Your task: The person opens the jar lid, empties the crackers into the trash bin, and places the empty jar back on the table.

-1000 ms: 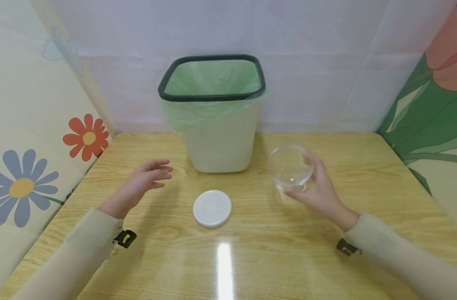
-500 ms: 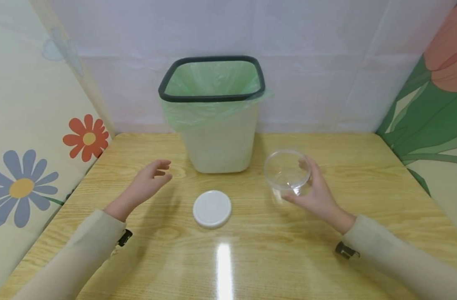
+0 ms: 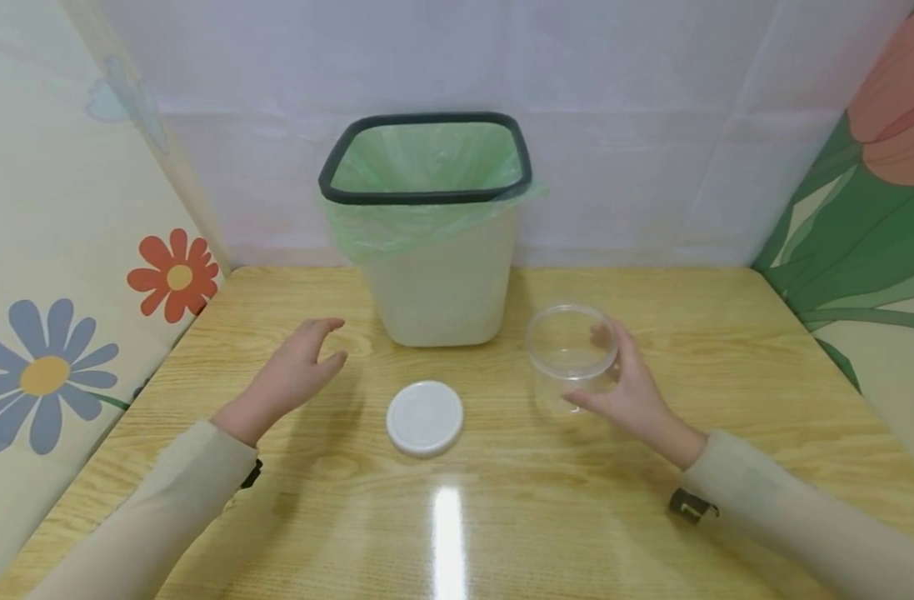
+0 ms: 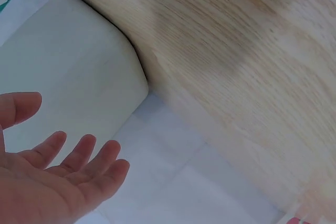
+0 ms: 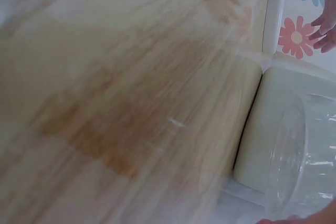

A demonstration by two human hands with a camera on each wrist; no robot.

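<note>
My right hand (image 3: 636, 398) grips a clear round plastic tub (image 3: 550, 382) by its right side, thumb in front and fingers behind. The tub stands upright with its open top facing up, low over the table; in the right wrist view the clear tub (image 5: 317, 153) shows at the right edge. A round white lid (image 3: 425, 418) lies flat on the table between my hands. Left of it, my left hand (image 3: 290, 379) hovers over the table with nothing in it, thumb and fingers apart. Its relaxed fingers (image 4: 102, 161) show in the left wrist view.
Behind the lid stands a white bin (image 3: 442, 292) with a dark rim and a green liner (image 3: 427, 158) folded over it. A white cloth (image 3: 636, 167) hangs behind the wooden table (image 3: 576, 517), and flower-printed sheets flank both sides.
The right hand has lowered the tub and brought it slightly left and nearer. The left hand has turned a little, its thumb now showing apart from the fingers. Lid and bin stay put.
</note>
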